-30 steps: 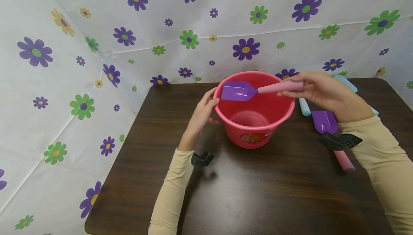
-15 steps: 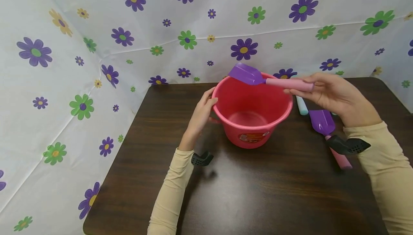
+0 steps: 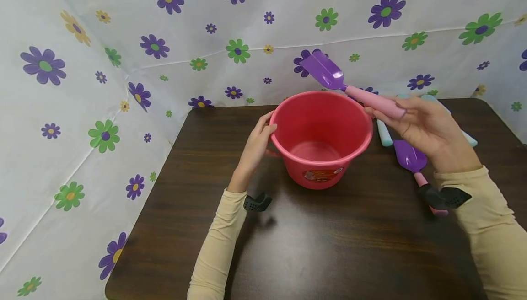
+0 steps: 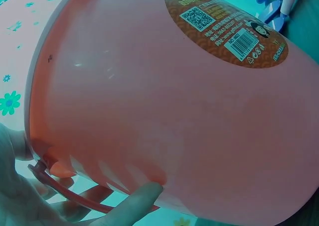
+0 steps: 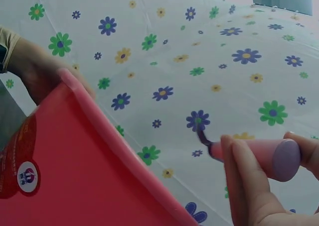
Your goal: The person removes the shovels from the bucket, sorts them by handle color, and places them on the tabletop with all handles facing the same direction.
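My left hand [image 3: 255, 150] grips the left rim of a pink plastic bucket [image 3: 294, 169], thumb over the edge. In the left wrist view, fingers [image 4: 137, 206] lie against the bucket's outer wall [image 4: 124, 111], by its red handle [image 4: 75, 195]. My right hand [image 3: 428, 131] holds a toy shovel [image 3: 372, 101] by its pink handle, above the bucket's back right rim. The purple blade points up and left, outside the bucket's mouth. The right wrist view shows the handle's end [image 5: 286, 160] between thumb and fingers; the blade is mostly hidden there. The bucket's visible inside holds nothing.
A second purple shovel [image 3: 409, 156] with a pink handle lies right of the bucket, partly behind my right wrist. Light blue handles [image 3: 384, 133] lie behind it, partly covered by my hand. A flowered sheet [image 3: 247, 80] hangs behind the dark wooden table [image 3: 197, 190].
The shovel has risen from inside the bucket's mouth to above its back rim, its blade tilting upward. My right hand shifted slightly right; my left hand and the bucket stayed put.
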A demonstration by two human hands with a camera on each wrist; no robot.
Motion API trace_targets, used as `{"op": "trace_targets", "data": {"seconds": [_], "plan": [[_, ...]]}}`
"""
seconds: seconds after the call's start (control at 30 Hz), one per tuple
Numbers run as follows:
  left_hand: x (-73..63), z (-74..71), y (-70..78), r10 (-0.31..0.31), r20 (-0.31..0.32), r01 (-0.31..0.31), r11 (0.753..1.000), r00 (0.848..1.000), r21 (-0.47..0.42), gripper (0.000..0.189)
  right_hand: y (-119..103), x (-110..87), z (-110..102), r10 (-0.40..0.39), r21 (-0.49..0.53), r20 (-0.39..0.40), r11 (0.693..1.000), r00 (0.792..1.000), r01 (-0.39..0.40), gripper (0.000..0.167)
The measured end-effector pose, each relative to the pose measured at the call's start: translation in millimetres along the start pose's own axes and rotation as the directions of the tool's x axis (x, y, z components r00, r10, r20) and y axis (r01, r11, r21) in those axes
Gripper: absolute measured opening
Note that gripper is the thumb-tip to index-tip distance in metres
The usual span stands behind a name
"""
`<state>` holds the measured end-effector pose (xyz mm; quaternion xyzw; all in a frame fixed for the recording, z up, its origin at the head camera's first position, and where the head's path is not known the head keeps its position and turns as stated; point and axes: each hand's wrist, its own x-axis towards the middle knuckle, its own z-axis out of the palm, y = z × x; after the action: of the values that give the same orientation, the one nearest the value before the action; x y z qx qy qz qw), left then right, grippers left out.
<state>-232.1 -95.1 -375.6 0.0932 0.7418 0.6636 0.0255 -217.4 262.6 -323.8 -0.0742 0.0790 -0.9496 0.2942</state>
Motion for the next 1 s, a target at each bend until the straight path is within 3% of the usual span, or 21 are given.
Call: {"op": "trace_targets", "data": {"seconds": [0.13, 0.23, 0.53, 0.73, 0.9, 1.0], "plan": [[-0.1, 0.6, -0.6, 0.004, 0.004, -0.004, 1.000, 1.000, 0.002, 0.050, 1, -3.9, -4, -0.069, -0.014, -0.058, 0.998, 0.996, 0.068, 0.048], [0.1, 0.7, -1.2, 0.005, 0.004, -0.005, 1.000, 1.000, 0.006, 0.050, 1, -7.8, -6, -0.078, -0.067, -0.068, 0.995, 0.995, 0.073, 0.050], [0.2, 0.0, -1.8, 0.008, 0.003, -0.009, 1.000, 1.000, 0.006, 0.050, 7, -12.3, -8, -0.011, -0.258, 0.054, 0.966, 0.998, 0.025, 0.055], [0.1, -0.9, -2.6, 0.012, 0.008, -0.012, 1.000, 1.000, 0.004, 0.050, 12, -11.0, -11, 0.004, -0.176, 0.117, 0.984, 0.993, 0.017, 0.056], [-0.4, -1.3, -2.7, 0.016, 0.012, -0.016, 1.000, 1.000, 0.003, 0.050, 11, -10.5, -13, -0.009, -0.029, 0.103, 0.999, 0.995, 0.012, 0.051], [-0.2, -1.1, -2.2, 0.012, 0.017, -0.012, 1.000, 1.000, -0.012, 0.051, 8, -9.8, -15, -0.025, -0.018, 0.064, 1.000, 0.998, 0.026, 0.049]]}}
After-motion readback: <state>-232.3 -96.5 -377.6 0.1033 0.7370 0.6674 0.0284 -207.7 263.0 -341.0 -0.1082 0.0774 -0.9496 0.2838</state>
